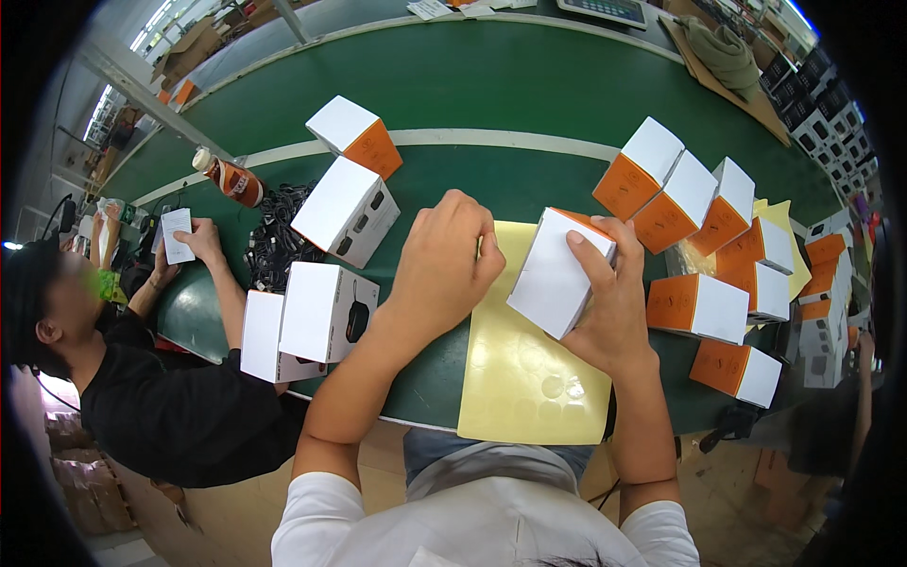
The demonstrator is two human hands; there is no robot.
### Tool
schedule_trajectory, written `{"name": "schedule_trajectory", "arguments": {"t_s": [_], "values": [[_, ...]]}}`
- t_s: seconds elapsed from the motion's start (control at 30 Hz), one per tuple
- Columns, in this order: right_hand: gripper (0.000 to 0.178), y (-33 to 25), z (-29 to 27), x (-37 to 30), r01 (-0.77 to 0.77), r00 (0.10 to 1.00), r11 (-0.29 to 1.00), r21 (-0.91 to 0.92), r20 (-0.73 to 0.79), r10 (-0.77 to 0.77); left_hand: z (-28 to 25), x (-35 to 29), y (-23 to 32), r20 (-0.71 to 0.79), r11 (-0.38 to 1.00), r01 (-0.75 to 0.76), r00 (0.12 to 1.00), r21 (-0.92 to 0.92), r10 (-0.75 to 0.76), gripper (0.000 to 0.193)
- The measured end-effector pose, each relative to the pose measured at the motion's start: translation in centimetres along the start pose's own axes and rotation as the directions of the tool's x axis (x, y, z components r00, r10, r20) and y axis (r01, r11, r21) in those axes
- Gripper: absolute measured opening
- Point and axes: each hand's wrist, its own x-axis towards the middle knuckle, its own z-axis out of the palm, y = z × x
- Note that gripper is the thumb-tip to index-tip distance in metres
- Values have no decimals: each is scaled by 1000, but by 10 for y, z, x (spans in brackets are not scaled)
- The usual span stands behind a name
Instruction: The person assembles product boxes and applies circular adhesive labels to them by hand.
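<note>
My right hand point(619, 302) grips a small white and orange cardboard box point(553, 269), tilted above the yellow backing sheet, thumb and fingers on its upper part. To the left of that box, my left hand point(444, 260) is closed, thumb pressed to the curled fingers; whatever they may pinch is hidden. The yellow sheet point(501, 397) lies on the green table at its near edge, partly under my right hand and the box. Round, clear sticker-like shapes point(553, 387) show on it.
Several white boxes point(326, 203) stand at the left beside tangled black cables point(274, 231) and a brown bottle point(231, 177). Several orange and white boxes point(694, 307) crowd the right. A co-worker point(179, 406) at the left holds a paper point(177, 236).
</note>
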Motion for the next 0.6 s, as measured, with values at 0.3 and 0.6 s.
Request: {"name": "schedule_trajectory", "arguments": {"t_s": [0.3, 0.6], "values": [[100, -3, 0, 0, 4, 1000, 1000, -14, 6, -4, -15, -7, 15, 76, 981, -189, 978, -47, 192, 15], [97, -5, -2, 3, 34, 999, 999, -24, 20, -34, -15, -10, 20, 100, 978, -207, 974, 13, 205, 17]]}}
